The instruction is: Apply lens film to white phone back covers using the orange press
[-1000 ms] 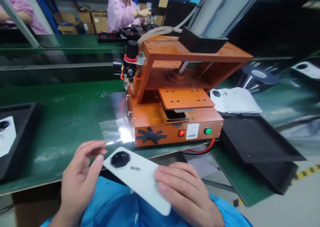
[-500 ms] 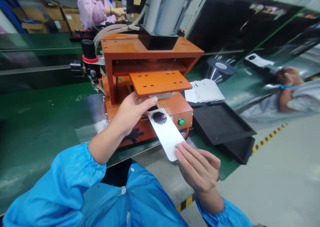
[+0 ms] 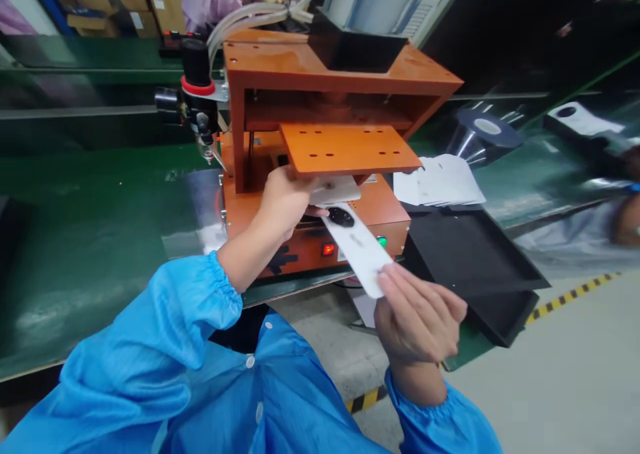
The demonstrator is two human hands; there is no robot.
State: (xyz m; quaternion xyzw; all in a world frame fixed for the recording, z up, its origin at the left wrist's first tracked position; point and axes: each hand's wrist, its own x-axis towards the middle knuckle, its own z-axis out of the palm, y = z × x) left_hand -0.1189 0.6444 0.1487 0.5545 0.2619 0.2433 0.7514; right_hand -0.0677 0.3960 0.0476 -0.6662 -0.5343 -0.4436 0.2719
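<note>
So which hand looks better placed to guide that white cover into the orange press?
Probably the left hand: it grips the white cover at its camera end, right under the press plate. The right hand only supports the outer end.

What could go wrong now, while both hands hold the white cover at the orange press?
1. The left hand sits at the press opening, under the orange plate; fingers might be pinched if the plate came down.
2. The right hand grips only the near end of the white cover, so it might tilt or seat crooked.
3. The green button lies close under the cover and might get bumped.
</note>
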